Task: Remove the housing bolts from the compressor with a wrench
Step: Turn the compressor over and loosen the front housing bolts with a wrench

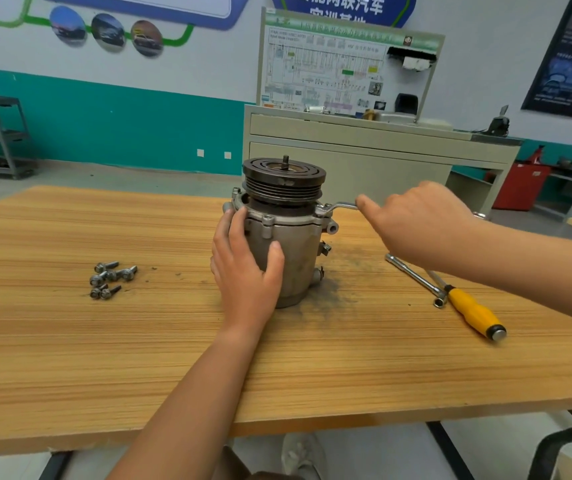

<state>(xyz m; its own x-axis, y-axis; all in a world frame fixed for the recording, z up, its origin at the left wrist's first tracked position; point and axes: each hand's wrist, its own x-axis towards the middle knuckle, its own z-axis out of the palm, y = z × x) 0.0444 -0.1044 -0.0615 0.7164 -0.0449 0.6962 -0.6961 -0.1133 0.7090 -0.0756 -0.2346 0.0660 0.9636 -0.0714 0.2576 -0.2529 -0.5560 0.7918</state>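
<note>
The right hand [419, 223] closes round the handle of a wrench [338, 206], fingers curled under and the thumb laid along the shaft toward the head, which probably helps keep the tool level. The handle runs out to 3 o'clock from the compressor [288, 258]. The wrench head sits over a bolt on the upper flange at the 3 o'clock edge; the bolt itself is hidden by the head, so how far it is loosened cannot be told.

The left hand [244, 268] is spread wide and pressed against the compressor's side at 8 o'clock, fingertips reaching the flange and the thumb across the front. It seems to brace the body so that it does not spin or tip when the wrench pulls.

The compressor stands upright on its end near the middle of the table [104, 358], with the grooved pulley [284, 180] on top; this puts the flange bolts within reach from the side. One bolt head [268, 220] shows on the flange at 6 o'clock, not yet out.

A small heap of loose bolts [111, 278] lies on the table well apart at 9 o'clock, likely set there so they do not roll under the work. At 4 o'clock, below the right forearm, lie a socket bar [412, 275] and a yellow-handled screwdriver [474, 311], touching or crossing at one end, near at hand but unused. Dark grit dusts the wood around the compressor's base.
</note>
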